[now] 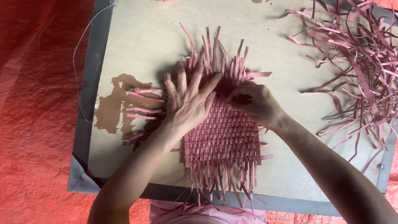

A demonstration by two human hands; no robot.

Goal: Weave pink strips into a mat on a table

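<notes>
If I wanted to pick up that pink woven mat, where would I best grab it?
Probably by the woven body of the mat at its near edge, coming from the person's side. The loose strip ends there would likely slip if pulled alone. The left hand and right hand cover the far part.

We see two bare forearms — no sleeves, no watch, no bracelet or ring in view. The left hand (188, 101) and right hand (253, 103) wear no gloves (nails short, unpainted as far as we can tell). At the near edge — a pink garment (207, 213).
</notes>
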